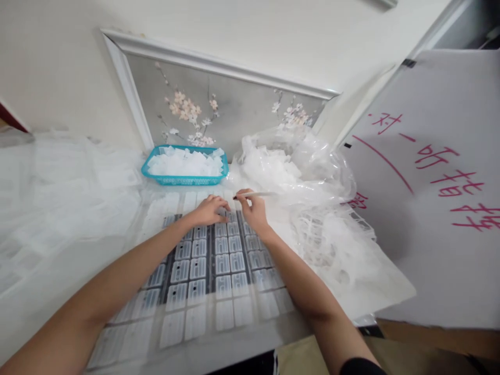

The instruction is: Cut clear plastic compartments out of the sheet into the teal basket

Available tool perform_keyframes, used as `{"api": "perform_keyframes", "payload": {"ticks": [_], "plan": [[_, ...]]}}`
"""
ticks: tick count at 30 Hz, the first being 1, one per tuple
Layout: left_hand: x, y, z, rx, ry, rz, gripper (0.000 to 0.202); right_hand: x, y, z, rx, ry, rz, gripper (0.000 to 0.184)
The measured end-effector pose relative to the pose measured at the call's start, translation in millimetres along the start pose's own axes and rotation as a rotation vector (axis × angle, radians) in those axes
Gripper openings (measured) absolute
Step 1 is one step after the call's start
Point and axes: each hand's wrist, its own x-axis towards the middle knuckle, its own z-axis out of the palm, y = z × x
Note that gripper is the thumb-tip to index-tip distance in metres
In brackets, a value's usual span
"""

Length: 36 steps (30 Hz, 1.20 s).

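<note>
A broad sheet of clear rectangular plastic pieces point(223, 264) lies in front of me, set out in rows, several with a small black dot. Over its far part rests my left hand point(211, 210), fingers spread and bent, fingertips touching the pieces near the middle columns. Just right of it, my right hand point(253, 212) grips a thin white stick point(260, 194) with a dark tip, pen-like in shape. The stick's tip points left, toward my left hand. Whether the tip touches a piece I cannot tell.
Behind the sheet stands a blue basket point(187, 180) heaped with small translucent pieces. A clear plastic bag point(328, 169) of similar pieces sits right of it. White scrap frames point(332, 250) lie to the right, stacked translucent sheets point(66, 192) to the left. A whiteboard point(441, 265) leans at right.
</note>
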Motion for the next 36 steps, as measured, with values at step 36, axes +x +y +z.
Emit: {"api": "perform_keyframes", "payload": {"ticks": [36], "plan": [[-24, -14, 8.0, 0.229, 0.127, 0.183, 0.02, -36, -10, 17, 0.113, -0.371, 0.362, 0.043]]}}
